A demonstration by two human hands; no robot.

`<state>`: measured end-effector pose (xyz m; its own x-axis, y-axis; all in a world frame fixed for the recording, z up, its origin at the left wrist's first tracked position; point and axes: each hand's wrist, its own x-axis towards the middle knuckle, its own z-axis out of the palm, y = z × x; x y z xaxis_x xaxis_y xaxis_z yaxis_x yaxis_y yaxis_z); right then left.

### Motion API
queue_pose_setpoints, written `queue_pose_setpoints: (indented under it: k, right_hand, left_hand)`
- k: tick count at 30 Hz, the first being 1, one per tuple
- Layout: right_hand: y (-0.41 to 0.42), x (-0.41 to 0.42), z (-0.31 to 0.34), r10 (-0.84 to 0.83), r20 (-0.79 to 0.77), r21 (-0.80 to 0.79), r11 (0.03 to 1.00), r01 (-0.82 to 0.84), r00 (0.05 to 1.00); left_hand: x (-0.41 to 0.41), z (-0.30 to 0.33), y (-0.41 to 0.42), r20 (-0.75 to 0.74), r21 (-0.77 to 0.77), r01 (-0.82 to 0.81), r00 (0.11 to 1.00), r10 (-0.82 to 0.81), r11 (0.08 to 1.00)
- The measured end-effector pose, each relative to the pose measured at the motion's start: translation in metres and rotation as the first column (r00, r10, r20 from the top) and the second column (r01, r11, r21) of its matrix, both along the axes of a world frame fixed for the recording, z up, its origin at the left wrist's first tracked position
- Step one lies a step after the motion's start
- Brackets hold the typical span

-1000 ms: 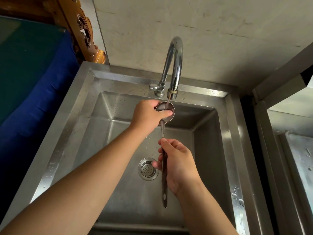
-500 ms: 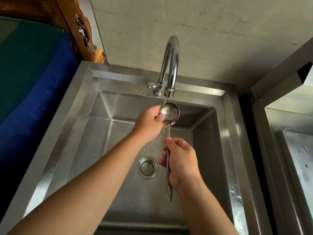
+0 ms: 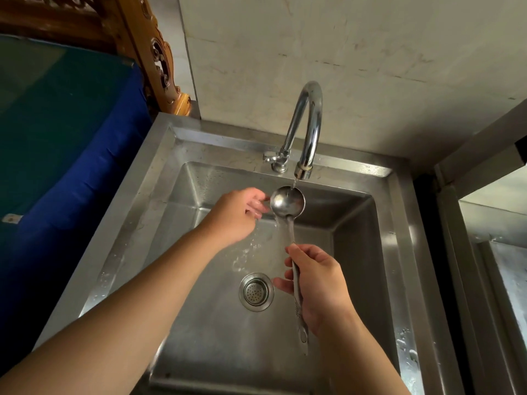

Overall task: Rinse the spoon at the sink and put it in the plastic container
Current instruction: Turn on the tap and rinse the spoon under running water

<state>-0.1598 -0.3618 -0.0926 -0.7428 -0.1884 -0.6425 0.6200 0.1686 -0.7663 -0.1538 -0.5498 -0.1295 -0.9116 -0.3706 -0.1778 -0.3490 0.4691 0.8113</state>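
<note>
A long steel spoon [image 3: 286, 205] is held over the steel sink [image 3: 159, 178], its round bowl right under the spout of the curved faucet [image 3: 309, 132]. A thin stream of water falls into the bowl and spills down along the handle. My right hand [image 3: 316, 283] is closed around the handle's middle. My left hand [image 3: 238, 215] sits just left of the bowl, fingers loosely curled, fingertips at or near its rim and holding nothing. No plastic container is in view.
The round drain strainer [image 3: 256, 292] lies in the basin floor below the hands. A blue cloth-covered surface [image 3: 71, 155] borders the sink on the left, with carved wood [image 3: 159, 61] behind it. A second steel unit [image 3: 496, 252] stands to the right.
My left hand has come off the spoon bowl and drawn back to the left. The bowl now faces up under the stream, and water splashes below it.
</note>
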Motion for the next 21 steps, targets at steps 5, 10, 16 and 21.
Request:
queue_pose_setpoints:
  k: [5, 10, 16, 21]
  right_hand:
    - [0.011, -0.007, 0.008, -0.030, 0.025, -0.029, 0.999, 0.031, 0.999]
    - [0.021, -0.009, 0.008, -0.035, 0.035, -0.035, 0.999, 0.036, 0.999]
    - [0.021, -0.006, 0.008, -0.030, 0.051, -0.061, 0.998, 0.033, 0.998]
    - [0.018, -0.005, 0.007, -0.018, 0.024, -0.060, 0.998, 0.019, 1.000]
  left_hand:
    - [-0.029, 0.012, -0.009, 0.028, -0.322, 0.126, 0.992, -0.124, 0.938]
    - [-0.066, 0.017, -0.015, 0.158, -0.547, 0.238, 0.971, -0.180, 0.802]
    - [-0.077, 0.002, -0.015, 0.304, -0.580, 0.318, 0.939, -0.163, 0.750]
    - [-0.073, -0.008, -0.012, 0.263, -0.541, 0.268, 0.954, -0.143, 0.797]
